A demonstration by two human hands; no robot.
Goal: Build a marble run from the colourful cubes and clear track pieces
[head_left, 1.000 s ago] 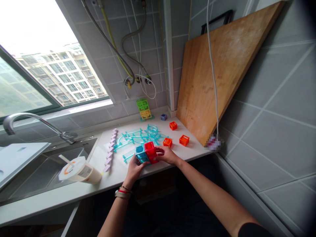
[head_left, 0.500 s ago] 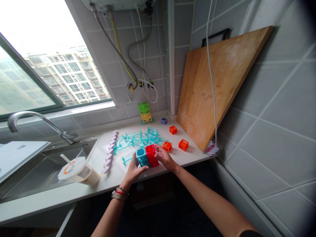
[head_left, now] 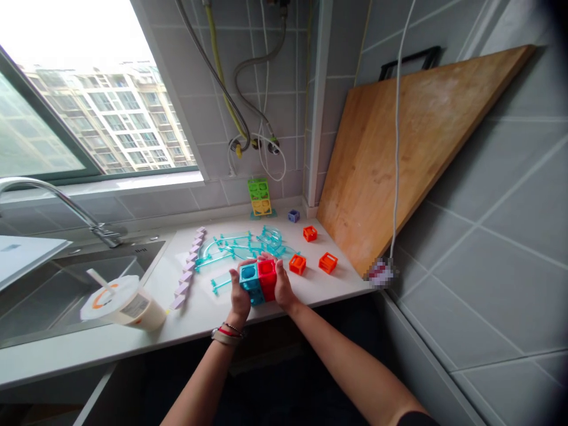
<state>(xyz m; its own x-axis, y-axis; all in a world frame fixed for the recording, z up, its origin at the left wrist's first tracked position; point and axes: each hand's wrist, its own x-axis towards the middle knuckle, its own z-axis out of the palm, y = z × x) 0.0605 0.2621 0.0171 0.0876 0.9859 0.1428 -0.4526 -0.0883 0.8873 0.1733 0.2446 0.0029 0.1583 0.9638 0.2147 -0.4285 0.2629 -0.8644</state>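
Observation:
A block assembly is held up near the counter's front edge, with teal-blue cube blocks (head_left: 251, 290) on its left side and red cube blocks (head_left: 268, 281) on its right. My left hand (head_left: 240, 302) grips the blue side, thumb at the near face. Around the red side my right hand (head_left: 284, 289) is closed, its fingers reaching behind the blocks. Just right of it lie three orange cube frames, the nearest orange block (head_left: 297, 264) close to my thumb. Translucent teal track pieces (head_left: 235, 245) are spread beyond my hands.
A row of lavender pieces (head_left: 188, 267) runs along the left. A lidded cup with a straw (head_left: 128, 305) stands by the sink (head_left: 89, 316). At the back are a green and yellow block panel (head_left: 260, 197) and a purple cube (head_left: 293, 216). A wooden board (head_left: 381, 154) leans right.
Both hands have shifted their hold: my right hand now wraps the red side more fully and my left thumb has lifted upright. The view has turned slightly and dipped.

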